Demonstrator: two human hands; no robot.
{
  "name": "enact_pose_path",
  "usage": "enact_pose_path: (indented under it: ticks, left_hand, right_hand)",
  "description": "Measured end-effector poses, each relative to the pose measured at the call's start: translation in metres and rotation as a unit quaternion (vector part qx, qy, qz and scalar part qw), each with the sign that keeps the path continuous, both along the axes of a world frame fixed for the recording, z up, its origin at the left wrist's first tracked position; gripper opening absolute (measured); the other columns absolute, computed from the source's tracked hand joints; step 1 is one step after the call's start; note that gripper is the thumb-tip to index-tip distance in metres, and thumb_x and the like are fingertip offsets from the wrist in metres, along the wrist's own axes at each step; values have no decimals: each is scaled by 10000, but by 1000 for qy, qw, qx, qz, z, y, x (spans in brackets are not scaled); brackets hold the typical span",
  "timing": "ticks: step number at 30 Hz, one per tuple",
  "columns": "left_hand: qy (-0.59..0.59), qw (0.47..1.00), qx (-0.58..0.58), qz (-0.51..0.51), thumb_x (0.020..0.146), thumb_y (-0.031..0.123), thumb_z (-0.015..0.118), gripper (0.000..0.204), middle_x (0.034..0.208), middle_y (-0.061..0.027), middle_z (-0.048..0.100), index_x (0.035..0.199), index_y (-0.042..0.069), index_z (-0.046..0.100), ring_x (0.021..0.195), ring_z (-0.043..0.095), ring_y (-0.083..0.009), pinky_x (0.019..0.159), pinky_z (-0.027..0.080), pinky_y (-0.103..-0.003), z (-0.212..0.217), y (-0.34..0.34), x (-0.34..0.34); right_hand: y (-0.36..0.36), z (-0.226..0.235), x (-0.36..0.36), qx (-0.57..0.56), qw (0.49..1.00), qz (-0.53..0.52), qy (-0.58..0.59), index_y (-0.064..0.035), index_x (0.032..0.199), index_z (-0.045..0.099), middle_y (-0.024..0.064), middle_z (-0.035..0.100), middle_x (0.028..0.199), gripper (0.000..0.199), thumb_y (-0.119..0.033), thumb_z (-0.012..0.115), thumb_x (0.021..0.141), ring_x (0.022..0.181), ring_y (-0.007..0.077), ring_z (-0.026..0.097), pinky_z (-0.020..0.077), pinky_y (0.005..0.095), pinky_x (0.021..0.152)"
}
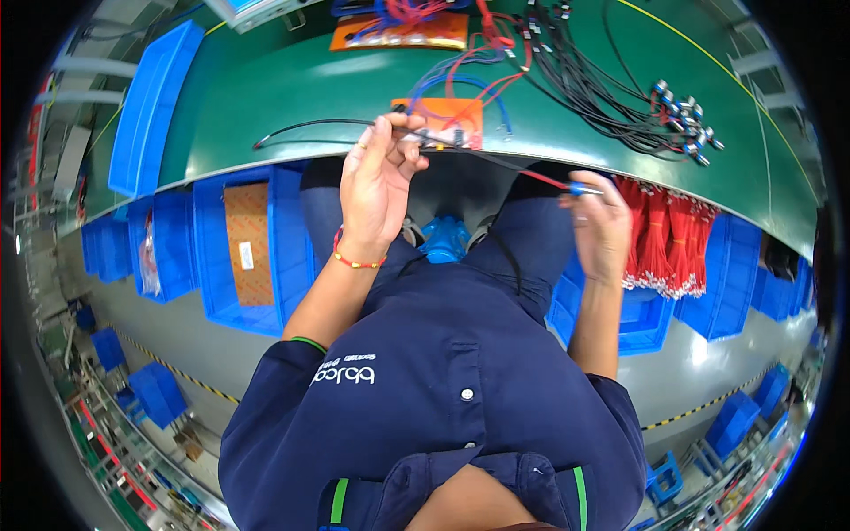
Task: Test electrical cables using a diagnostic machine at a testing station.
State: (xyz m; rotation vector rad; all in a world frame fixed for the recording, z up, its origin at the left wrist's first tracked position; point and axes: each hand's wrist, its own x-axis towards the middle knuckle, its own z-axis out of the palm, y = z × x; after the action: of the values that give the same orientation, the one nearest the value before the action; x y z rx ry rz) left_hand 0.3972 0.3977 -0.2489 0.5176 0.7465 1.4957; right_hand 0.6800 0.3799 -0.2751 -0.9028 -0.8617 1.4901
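Observation:
A black cable (310, 123) with a red section runs between my hands above the front edge of the green table (292, 88). Near its middle, my left hand (379, 173) pinches it between thumb and fingers, and the free black end sticks out to the left. My right hand (602, 221) grips the other end by a blue and silver connector (582, 188), just past the red section. Behind my left hand lies an orange board (456, 111) with red and blue wires and small parts on it, partly covered by my fingers.
A bundle of black cables (589, 97) with metal connectors (686, 119) lies at the right. Another orange board (403, 31) with wires sits farther back. A blue bin (155, 106) stands at the left. Below the table edge are blue bins (297, 248) and red wire bundles (677, 239).

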Motion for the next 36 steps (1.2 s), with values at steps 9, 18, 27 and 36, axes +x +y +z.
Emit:
enact_pose_path:
  ticks: [9,18,27,36]
  left_hand:
    - [14,998,-16,64,1001,241,500,270,930,-50,598,1124,15,582,703,500,-81,671,460,-244,-8,2,-24]
    - [118,988,-40,-86,1022,332,443,382,554,45,406,1174,8,577,431,345,-13,412,317,-174,-4,-14,16]
    - [148,974,-87,-150,1012,322,468,341,455,42,377,1048,24,630,376,340,-32,371,297,-192,-32,-25,43]
    - [200,965,-110,-126,982,291,538,306,508,23,480,987,18,677,428,411,-36,406,317,-197,-43,-14,54]
  right_hand:
    - [6,-25,103,-14,916,-269,299,19,1068,533,119,573,975,258,-214,561,963,931,214,564,464,350,874]
    - [0,-19,120,31,915,-156,372,-46,851,461,40,335,723,165,-73,525,701,671,180,309,281,335,665]
    - [3,-20,108,44,936,-173,303,-95,671,388,42,323,703,144,-89,531,655,691,181,305,283,331,720]
    - [3,-15,106,37,943,-182,277,-92,676,380,38,319,687,143,-89,520,650,683,174,305,291,325,725]
